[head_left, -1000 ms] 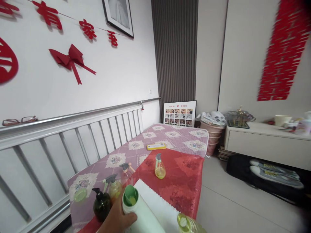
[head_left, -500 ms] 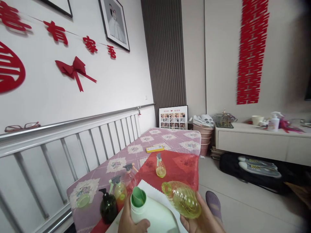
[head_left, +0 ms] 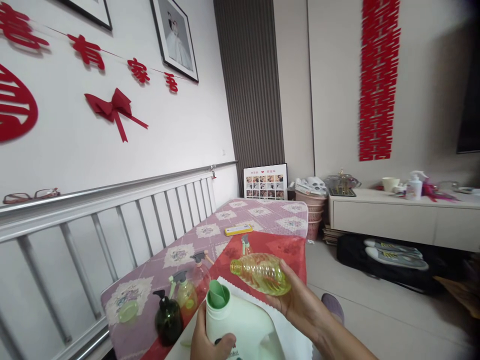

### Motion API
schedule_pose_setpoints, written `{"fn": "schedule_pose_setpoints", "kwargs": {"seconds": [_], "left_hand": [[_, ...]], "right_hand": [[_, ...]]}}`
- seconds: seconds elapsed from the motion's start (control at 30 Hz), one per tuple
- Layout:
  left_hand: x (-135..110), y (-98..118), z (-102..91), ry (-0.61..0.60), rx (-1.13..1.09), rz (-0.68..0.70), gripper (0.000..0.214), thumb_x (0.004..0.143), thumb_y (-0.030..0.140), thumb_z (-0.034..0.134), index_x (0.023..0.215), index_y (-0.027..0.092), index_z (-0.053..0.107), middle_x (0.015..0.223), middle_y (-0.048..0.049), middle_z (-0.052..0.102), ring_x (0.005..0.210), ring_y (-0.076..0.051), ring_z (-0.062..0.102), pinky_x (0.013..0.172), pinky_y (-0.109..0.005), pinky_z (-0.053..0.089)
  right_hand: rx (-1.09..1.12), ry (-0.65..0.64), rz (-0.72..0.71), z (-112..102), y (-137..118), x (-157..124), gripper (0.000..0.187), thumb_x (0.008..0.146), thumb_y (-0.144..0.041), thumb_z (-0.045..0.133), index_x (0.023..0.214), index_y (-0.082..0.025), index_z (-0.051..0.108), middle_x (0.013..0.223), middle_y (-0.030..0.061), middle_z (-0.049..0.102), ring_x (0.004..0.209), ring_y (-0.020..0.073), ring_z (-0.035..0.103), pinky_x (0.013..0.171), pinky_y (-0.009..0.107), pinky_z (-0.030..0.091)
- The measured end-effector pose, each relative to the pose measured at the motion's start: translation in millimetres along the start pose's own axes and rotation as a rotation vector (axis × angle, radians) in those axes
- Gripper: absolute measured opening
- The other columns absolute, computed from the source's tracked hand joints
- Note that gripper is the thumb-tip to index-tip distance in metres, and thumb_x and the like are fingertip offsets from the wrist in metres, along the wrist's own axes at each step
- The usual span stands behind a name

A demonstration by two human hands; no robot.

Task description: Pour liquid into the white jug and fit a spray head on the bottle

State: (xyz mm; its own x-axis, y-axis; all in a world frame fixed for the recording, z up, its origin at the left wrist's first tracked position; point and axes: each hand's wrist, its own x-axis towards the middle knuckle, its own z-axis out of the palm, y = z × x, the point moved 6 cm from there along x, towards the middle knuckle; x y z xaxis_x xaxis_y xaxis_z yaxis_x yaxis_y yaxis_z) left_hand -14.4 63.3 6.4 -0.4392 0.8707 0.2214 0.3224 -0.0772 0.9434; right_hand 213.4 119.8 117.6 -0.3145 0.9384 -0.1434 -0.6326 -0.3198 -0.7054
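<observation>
Two hands busy: left hand [head_left: 210, 345] grips white jug [head_left: 240, 327] near counter [head_left: 180, 250] edge, right hand [head_left: 300, 305] clamps tilted yellow bottle [head_left: 260, 272], mouth just above jug's green opening [head_left: 218, 294]; pour looks unstarted.

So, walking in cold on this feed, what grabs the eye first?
The right hand holds a clear yellow bottle tipped on its side, its mouth toward the green funnel sitting in the white jug, which the left hand grips. Behind them, red paper decorations and a red bow stand out on the pale walls.
</observation>
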Motion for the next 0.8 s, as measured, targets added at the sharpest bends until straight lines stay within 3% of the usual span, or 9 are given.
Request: {"fn": "schedule_pose_setpoints", "kwargs": {"seconds": [0.17, 0.43, 0.63, 0.8], "left_hand": [[-5, -9, -0.9, 0.032, 0.015, -0.001, 0.099, 0.053, 0.046, 0.071, 0.136, 0.008, 0.035, 0.129, -0.0224, 0.064, 0.121, -0.037, 0.061, 0.103, -0.040, 0.047], [-6, 8, -3.9, -0.002, 0.026, 0.004, 0.078, 0.056, 0.038, 0.073, 0.127, 0.016, 0.050, 0.121, -0.0136, 0.070, 0.116, -0.033, 0.064, 0.099, -0.037, 0.050], [-6, 8, -0.7, 0.018, 0.048, -0.015, 0.096, 0.056, 0.039, 0.063, 0.139, 0.003, 0.032, 0.125, -0.0202, 0.067, 0.114, -0.031, 0.064, 0.100, -0.035, 0.048], [-5, 5, 0.4, 0.029, 0.060, -0.014, 0.090, 0.056, 0.041, 0.061, 0.136, 0.007, 0.039, 0.127, -0.0171, 0.067, 0.116, -0.029, 0.064, 0.099, -0.032, 0.049]], "right_hand": [[-0.086, -0.041, -0.039, 0, 4, 5, 0.044, 0.080, -0.037, 0.078, 0.119, -0.022, 0.062, 0.096, 0.0026, 0.077, 0.077, 0.0163, 0.073, 0.056, 0.025, 0.063], [-0.241, -0.111, -0.096, 10, -3, 6, 0.047, 0.083, -0.042, 0.074, 0.123, -0.023, 0.057, 0.101, 0.0054, 0.077, 0.079, 0.0166, 0.074, 0.061, 0.026, 0.061], [-0.348, -0.094, -0.141, 16, -16, 12, 0.037, 0.080, -0.048, 0.074, 0.110, -0.029, 0.062, 0.100, 0.0028, 0.077, 0.076, 0.0171, 0.073, 0.055, 0.024, 0.058], [-0.402, -0.090, -0.167, 23, -22, 12, 0.039, 0.079, -0.049, 0.074, 0.110, -0.030, 0.061, 0.103, 0.0029, 0.076, 0.075, 0.0162, 0.072, 0.055, 0.024, 0.056]]}}
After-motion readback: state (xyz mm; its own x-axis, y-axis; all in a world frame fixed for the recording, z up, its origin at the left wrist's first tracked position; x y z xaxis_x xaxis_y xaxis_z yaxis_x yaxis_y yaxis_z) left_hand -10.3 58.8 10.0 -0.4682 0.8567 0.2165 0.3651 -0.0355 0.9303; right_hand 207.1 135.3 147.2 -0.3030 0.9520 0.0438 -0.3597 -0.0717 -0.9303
